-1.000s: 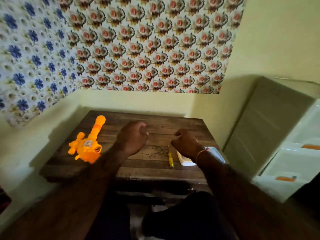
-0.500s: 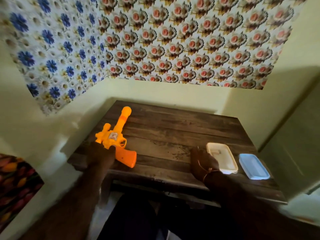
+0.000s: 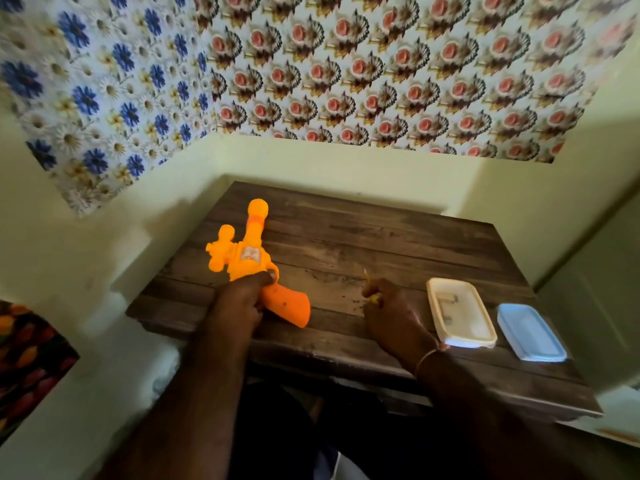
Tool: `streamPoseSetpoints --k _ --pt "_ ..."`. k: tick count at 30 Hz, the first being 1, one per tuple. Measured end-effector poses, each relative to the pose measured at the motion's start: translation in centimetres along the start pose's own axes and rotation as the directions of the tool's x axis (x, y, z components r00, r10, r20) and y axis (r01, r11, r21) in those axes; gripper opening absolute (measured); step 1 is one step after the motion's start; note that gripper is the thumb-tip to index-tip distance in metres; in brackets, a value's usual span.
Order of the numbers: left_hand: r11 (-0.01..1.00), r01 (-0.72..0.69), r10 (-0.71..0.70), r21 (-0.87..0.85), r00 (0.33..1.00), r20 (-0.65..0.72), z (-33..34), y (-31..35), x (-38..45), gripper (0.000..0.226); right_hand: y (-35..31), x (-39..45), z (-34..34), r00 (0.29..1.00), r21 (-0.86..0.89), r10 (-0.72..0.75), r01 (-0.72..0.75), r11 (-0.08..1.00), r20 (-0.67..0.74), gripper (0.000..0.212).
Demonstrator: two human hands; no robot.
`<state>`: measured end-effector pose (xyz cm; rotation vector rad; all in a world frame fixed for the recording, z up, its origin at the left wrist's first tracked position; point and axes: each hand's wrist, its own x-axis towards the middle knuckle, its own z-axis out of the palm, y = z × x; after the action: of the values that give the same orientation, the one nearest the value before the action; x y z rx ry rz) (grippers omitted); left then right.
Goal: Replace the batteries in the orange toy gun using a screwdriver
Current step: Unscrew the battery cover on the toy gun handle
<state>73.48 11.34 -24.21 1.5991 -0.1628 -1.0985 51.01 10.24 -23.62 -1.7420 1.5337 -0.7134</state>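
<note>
A: Item one, the setting?

B: A dark wooden table (image 3: 381,244) is set into a corner of pale yellow walls. Flowered wallpaper (image 3: 381,71) with pink blooms is seen on the far wall, and a blue-flowered sheet (image 3: 104,91) on the wall at 9 o'clock.

A: Item two, the task's thing?

B: An orange toy gun (image 3: 252,258) is found on the table's left half. Its barrel is pointed toward 12 o'clock, and its grip is angled toward 4 o'clock, near the front edge. A small pale sticker is borne on its body.

A: How is it held?

B: It is gripped by the left hand (image 3: 239,299) at the join of body and grip. The fingers are curled round the toy, with the thumb laid across its top.

A: Item three, the tool?

B: A yellow screwdriver (image 3: 369,284) is held in the right hand (image 3: 391,310), at 3 o'clock from the gun and apart from it. The fingers are closed round the handle; only a thin tip pointing to 12 o'clock and a bit of yellow are shown.

A: Other entries?

B: A cream tray (image 3: 485,336) with small items inside, too blurred to be named, is placed just at 3 o'clock of the right hand. A pale blue lid (image 3: 533,334) is laid beside it, further toward 3 o'clock. A thin bangle (image 3: 427,356) is worn on the right wrist.
</note>
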Motion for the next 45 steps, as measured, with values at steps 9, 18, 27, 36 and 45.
streamPoseSetpoints --k 9,18,27,36,45 --pt "0.775 0.312 -0.065 -0.549 0.904 0.422 3.7 -5.1 -3.0 0.022 -3.5 -2.8 -1.0 0.980 0.773 -0.157 0.005 0.635 0.123 0.033" --pt "0.773 0.151 0.173 -0.617 0.885 0.433 4.8 -6.6 -1.0 0.073 -1.9 -2.4 -0.5 0.958 0.539 -0.197 0.280 0.795 -0.207 0.014" --pt "0.694 0.162 0.298 -0.701 0.822 0.485 5.4 -6.7 0.3 0.045 -0.5 -1.2 3.2 0.924 0.341 -0.213 0.321 0.883 -0.317 0.016" --pt "0.688 0.183 0.301 -0.703 0.809 0.505 5.4 -6.9 1.2 0.053 -0.6 -1.0 3.3 0.895 0.269 -0.275 0.378 0.886 -0.352 0.027" --pt "0.713 0.170 0.288 -0.681 0.814 0.505 5.2 -7.1 1.3 0.059 -0.2 -1.5 3.4 0.880 0.103 -0.351 0.401 0.910 -0.319 0.018"
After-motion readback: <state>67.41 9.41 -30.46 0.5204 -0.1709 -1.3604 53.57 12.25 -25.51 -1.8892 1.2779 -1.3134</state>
